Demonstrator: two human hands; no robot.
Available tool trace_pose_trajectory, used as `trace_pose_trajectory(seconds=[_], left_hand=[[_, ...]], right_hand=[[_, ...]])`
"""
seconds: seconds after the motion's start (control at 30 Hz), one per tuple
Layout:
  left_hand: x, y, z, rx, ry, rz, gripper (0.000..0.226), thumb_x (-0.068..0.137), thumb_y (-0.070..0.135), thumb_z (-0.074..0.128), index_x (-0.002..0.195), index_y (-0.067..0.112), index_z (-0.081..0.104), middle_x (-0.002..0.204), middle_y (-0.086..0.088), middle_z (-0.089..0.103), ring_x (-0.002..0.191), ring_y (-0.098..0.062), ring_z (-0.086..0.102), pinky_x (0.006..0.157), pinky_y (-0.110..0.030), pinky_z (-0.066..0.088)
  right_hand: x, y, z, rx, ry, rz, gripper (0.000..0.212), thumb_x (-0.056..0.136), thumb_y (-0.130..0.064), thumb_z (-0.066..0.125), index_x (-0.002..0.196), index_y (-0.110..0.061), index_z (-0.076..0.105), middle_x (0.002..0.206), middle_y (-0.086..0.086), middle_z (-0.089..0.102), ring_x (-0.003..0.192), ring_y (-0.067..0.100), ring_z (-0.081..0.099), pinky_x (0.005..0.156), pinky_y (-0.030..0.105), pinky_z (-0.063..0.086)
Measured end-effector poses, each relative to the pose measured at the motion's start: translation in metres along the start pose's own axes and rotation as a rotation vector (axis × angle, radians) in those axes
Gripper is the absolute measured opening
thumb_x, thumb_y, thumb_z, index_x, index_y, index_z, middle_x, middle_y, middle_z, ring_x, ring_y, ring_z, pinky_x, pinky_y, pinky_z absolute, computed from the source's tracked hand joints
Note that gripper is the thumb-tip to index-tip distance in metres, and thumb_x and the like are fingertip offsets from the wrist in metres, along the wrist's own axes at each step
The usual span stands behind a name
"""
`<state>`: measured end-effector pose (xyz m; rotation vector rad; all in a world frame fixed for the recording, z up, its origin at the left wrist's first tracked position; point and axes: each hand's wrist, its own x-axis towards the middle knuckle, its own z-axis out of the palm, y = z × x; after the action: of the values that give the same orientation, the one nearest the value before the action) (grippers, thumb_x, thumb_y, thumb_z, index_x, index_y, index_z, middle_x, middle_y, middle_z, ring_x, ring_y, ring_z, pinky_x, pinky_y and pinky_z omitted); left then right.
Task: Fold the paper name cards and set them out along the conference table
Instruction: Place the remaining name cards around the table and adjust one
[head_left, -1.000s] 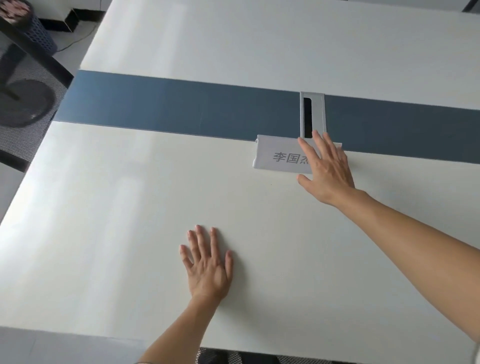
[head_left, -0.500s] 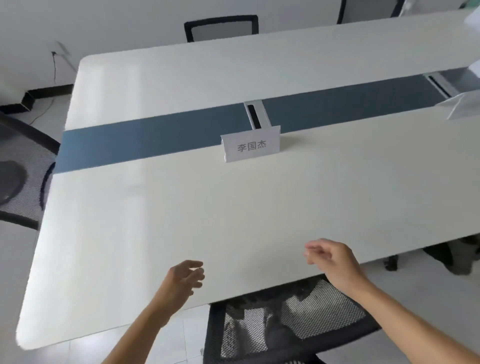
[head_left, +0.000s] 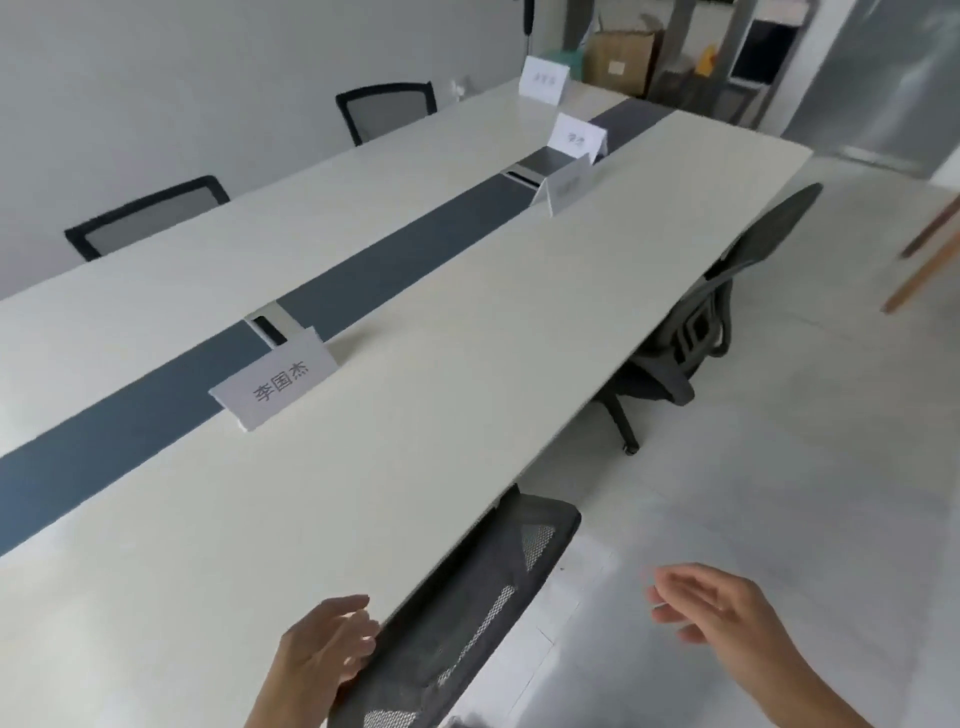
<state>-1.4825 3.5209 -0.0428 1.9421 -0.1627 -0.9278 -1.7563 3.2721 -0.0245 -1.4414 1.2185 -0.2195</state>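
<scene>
Both hands are drawing back off the counter (head_left: 415, 415) compared with half a second ago, and the head view is swinging right along its length.

Head view: the left hand (head_left: 324, 644) is hovering at the near edge beside the mesh chair (head_left: 467, 613), fingers loose and holding nothing. The right hand (head_left: 717, 618) is hanging over the floor (head_left: 779, 467), also relaxed and empty (both are motion-blurred). The name card (head_left: 275, 382) is standing tented against the centre strip (head_left: 389, 270), well apart from three more cards (head_left: 569, 189) farther down.

The placing step is looking finished. A next card is probably wanting the same strip alignment, facing its seat. The mesh chair and a second chair (head_left: 727, 322) are crowding the near edge, while the floor on the right is offering walking room.
</scene>
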Motion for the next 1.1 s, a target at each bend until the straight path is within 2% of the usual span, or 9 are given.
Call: trace_pose_trajectory(seconds=[0.2,0.37,0.47,0.57,0.67,0.83,1.0,1.1], left_hand=[[0.009,0.076,0.089,0.084,-0.105,0.188,0.015,0.092,0.006,0.056,0.097,0.01,0.069,0.084,-0.011,0.076,0.085,-0.031,0.069,0.069,-0.036,0.05],[-0.004,0.117,0.214,0.138,-0.221,0.264,0.017,0.093,0.009,0.055,0.099,0.016,0.07,0.086,-0.007,0.077,0.087,-0.025,0.072,0.075,-0.04,0.053],[-0.009,0.133,0.282,0.223,-0.374,0.232,0.017,0.093,0.011,0.056,0.103,0.017,0.069,0.091,-0.01,0.077,0.088,-0.025,0.072,0.082,-0.045,0.054],[-0.003,0.161,0.333,0.321,-0.563,0.162,0.018,0.092,0.012,0.058,0.107,0.014,0.068,0.095,-0.012,0.076,0.089,-0.026,0.071,0.08,-0.038,0.053],[0.023,0.193,0.375,0.364,-0.534,0.212,0.017,0.091,0.018,0.062,0.106,0.017,0.068,0.092,-0.006,0.077,0.087,-0.021,0.073,0.079,-0.039,0.055],[0.078,0.249,0.462,0.304,-0.447,0.281,0.017,0.092,0.005,0.054,0.098,0.01,0.069,0.091,-0.017,0.075,0.086,-0.031,0.07,0.077,-0.046,0.053],[0.127,0.329,0.571,0.301,-0.524,0.252,0.016,0.093,0.004,0.054,0.099,0.008,0.069,0.085,-0.014,0.076,0.085,-0.032,0.07,0.072,-0.041,0.052],[0.154,0.387,0.638,0.347,-0.601,0.286,0.018,0.095,0.009,0.052,0.103,0.011,0.068,0.087,-0.01,0.077,0.089,-0.029,0.07,0.077,-0.041,0.054]], right_hand=[[-0.028,0.036,-0.106,0.13,0.204,0.045,0.011,0.089,-0.018,0.063,0.088,-0.017,0.075,0.083,-0.002,0.078,0.074,0.012,0.074,0.07,0.033,0.052],[-0.041,0.083,-0.215,0.237,0.377,0.124,0.013,0.088,-0.007,0.064,0.087,-0.013,0.076,0.081,0.001,0.078,0.07,0.014,0.074,0.068,0.037,0.052],[-0.039,0.104,-0.267,0.288,0.444,0.181,0.013,0.088,-0.005,0.064,0.089,-0.012,0.075,0.08,0.001,0.078,0.069,0.014,0.074,0.067,0.037,0.052],[-0.028,0.112,-0.315,0.313,0.495,0.195,0.014,0.088,-0.003,0.063,0.09,-0.011,0.075,0.08,0.002,0.078,0.071,0.017,0.075,0.069,0.039,0.053],[-0.004,0.116,-0.361,0.341,0.56,0.198,0.015,0.088,-0.002,0.062,0.091,-0.01,0.075,0.08,0.003,0.078,0.073,0.018,0.075,0.067,0.038,0.052],[0.059,0.108,-0.428,0.392,0.635,0.205,0.014,0.088,-0.005,0.063,0.092,-0.012,0.075,0.083,0.002,0.079,0.076,0.017,0.075,0.069,0.039,0.052],[0.126,0.074,-0.501,0.436,0.664,0.235,0.014,0.088,-0.007,0.063,0.095,-0.013,0.075,0.084,0.001,0.079,0.076,0.016,0.075,0.072,0.04,0.053],[0.162,0.05,-0.547,0.453,0.7,0.204,0.015,0.088,-0.006,0.063,0.096,-0.013,0.074,0.088,0.005,0.078,0.074,0.014,0.074,0.073,0.04,0.052]])
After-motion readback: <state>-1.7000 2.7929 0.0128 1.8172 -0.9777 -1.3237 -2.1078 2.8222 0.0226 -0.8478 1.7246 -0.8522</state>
